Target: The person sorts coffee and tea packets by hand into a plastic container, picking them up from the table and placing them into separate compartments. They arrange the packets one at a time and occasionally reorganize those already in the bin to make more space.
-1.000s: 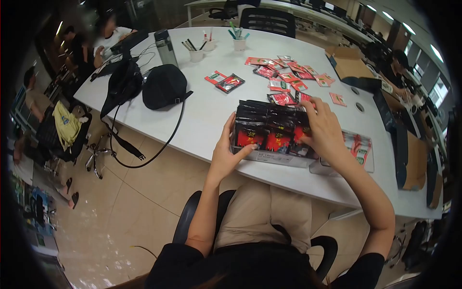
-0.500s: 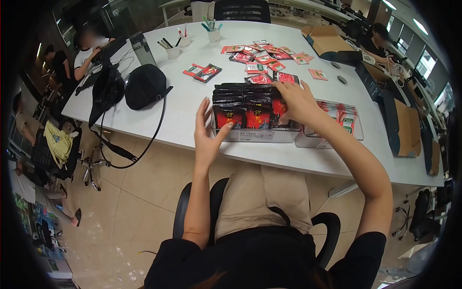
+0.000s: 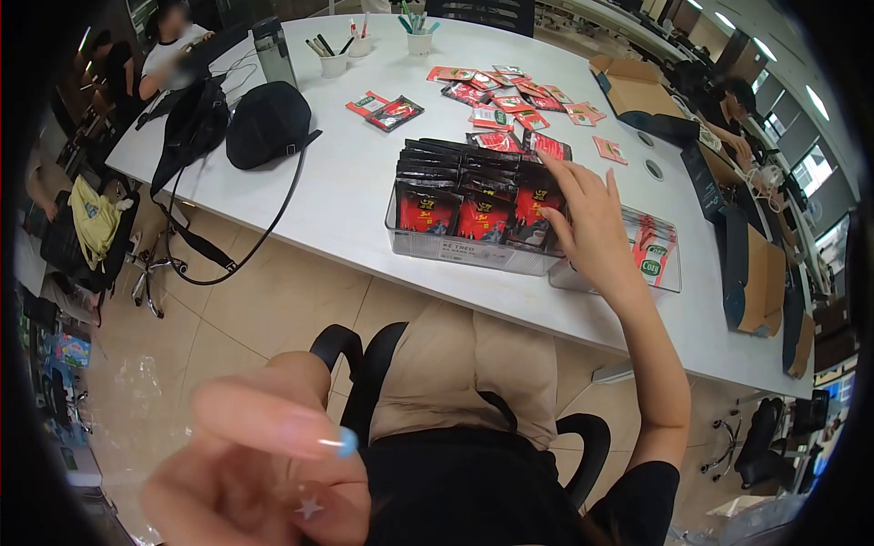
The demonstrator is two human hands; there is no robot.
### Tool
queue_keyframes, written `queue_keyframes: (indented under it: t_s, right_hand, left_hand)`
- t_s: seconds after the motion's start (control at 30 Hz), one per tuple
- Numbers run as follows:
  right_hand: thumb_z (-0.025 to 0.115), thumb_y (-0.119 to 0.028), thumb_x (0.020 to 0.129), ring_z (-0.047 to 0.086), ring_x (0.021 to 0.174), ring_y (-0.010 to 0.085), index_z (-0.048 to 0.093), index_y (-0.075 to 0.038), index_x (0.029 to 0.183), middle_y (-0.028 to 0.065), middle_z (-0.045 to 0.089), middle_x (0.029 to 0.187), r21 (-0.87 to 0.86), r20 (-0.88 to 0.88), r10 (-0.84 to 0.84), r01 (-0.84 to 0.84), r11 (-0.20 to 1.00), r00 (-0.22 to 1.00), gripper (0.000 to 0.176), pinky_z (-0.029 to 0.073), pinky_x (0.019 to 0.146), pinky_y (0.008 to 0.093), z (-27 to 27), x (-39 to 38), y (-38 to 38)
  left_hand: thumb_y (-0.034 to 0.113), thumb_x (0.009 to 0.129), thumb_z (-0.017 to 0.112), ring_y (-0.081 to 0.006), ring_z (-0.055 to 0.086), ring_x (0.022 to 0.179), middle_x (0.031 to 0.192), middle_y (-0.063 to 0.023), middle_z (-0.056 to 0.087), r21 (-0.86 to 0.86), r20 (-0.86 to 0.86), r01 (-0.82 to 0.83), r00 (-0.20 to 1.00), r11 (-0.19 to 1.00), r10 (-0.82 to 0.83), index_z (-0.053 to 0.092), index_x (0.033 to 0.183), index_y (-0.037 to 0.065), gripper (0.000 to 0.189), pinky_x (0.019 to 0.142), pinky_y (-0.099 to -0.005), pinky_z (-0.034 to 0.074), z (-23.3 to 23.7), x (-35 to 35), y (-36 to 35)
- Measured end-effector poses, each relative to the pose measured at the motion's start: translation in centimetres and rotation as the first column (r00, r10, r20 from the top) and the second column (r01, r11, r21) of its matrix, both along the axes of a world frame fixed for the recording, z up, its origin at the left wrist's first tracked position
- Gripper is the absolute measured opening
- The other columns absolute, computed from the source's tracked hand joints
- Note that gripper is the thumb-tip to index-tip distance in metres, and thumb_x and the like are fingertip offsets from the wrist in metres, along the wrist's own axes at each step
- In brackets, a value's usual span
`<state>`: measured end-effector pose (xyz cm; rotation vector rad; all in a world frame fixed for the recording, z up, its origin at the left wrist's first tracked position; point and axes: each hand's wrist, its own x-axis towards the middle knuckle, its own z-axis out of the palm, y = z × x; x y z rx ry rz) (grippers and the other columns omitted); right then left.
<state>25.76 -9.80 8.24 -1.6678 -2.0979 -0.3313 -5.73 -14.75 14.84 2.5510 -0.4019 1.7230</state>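
Note:
A clear plastic box near the table's front edge is packed with rows of black-and-red sachets. My right hand rests at its right end with fingers apart, its thumb and fingertips by the rightmost sachets; nothing is visibly gripped. Partly behind my right wrist stands a second clear box with red-and-white Cozy sachets. Close to the camera, away from the table, my left hand is raised and blurred, its fingers loosely curled and apart. I see nothing held in it.
Loose red sachets are scattered beyond the boxes, with two more farther left. A black cap, black bag, bottle and pen cups stand left and back. Cardboard boxes line the right edge, near a person.
My left hand has left the sachet box's left side and come down and back toward the camera. My right hand stays at the box's right end. The view has shifted slightly.

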Motion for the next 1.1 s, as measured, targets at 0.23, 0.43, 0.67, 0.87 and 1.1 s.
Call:
queue_keyframes:
  t_s: [0.23,0.43,0.67,0.87,1.1]
  right_hand:
    - [0.061,-0.006,0.085,0.051,0.118,0.0290,0.057,-0.009,0.125,0.0126,0.057,0.120,0.139,-0.163,-0.059,0.082,0.987,0.985,0.040,0.028,0.108,0.0512,-1.4,1.9,-5.4]
    - [0.068,-0.004,0.079,0.050,0.119,0.0302,0.058,-0.004,0.122,0.0131,0.058,0.123,0.285,-0.364,-0.259,0.371,0.884,0.895,0.044,0.032,0.106,0.0445,-3.7,4.9,-9.4]
    - [0.088,-0.015,0.058,0.043,0.129,0.0341,0.030,-0.008,0.146,0.0121,0.025,0.153,-0.045,-0.700,-0.349,0.450,0.892,0.623,0.105,0.036,0.106,0.0453,-6.2,9.7,-11.4]
    - [0.088,-0.009,0.057,0.046,0.126,0.0339,0.026,-0.011,0.148,0.0118,0.034,0.144,-0.094,-0.721,-0.376,0.456,0.885,0.582,0.110,0.044,0.099,0.0485,-6.7,10.0,-9.8]
    - [0.084,-0.013,0.064,0.056,0.113,0.0319,0.028,-0.015,0.148,0.0143,0.043,0.134,-0.208,-0.719,-0.415,0.397,0.894,0.557,0.101,0.051,0.090,0.0457,-4.3,9.9,-8.8]
  left_hand:
    - [0.008,0.088,0.057,-0.0193,0.041,0.124,0.132,0.0092,0.046,-0.377,-0.031,-0.195,0.980,0.906,0.198,0.054,0.126,0.032,0.045,0.093,-0.0604,0.037,1.8,2.1,-2.0]
    - [-0.002,0.076,0.049,-0.0239,0.050,0.100,0.119,-0.0061,0.050,-0.338,0.147,-0.358,0.894,0.870,0.424,0.060,0.111,0.020,0.043,0.075,-0.0419,0.049,-4.7,4.2,2.3]
    - [0.004,0.068,0.075,-0.0327,0.040,0.131,0.145,-0.0145,0.036,-0.828,-0.146,-0.375,0.862,0.417,0.486,0.036,0.138,0.007,0.080,0.104,-0.0459,0.038,-13.7,5.8,9.4]
    - [0.005,0.063,0.081,-0.0302,0.041,0.129,0.144,-0.0208,0.035,-0.938,-0.160,-0.234,0.947,0.257,0.278,0.016,0.150,0.007,0.108,0.106,-0.0405,0.036,-16.3,6.9,11.1]
    - [0.006,0.059,0.082,-0.0293,0.042,0.127,0.143,-0.0185,0.036,-0.955,-0.126,-0.191,0.954,0.225,0.273,0.015,0.151,0.009,0.114,0.105,-0.0406,0.038,-15.9,5.6,12.9]
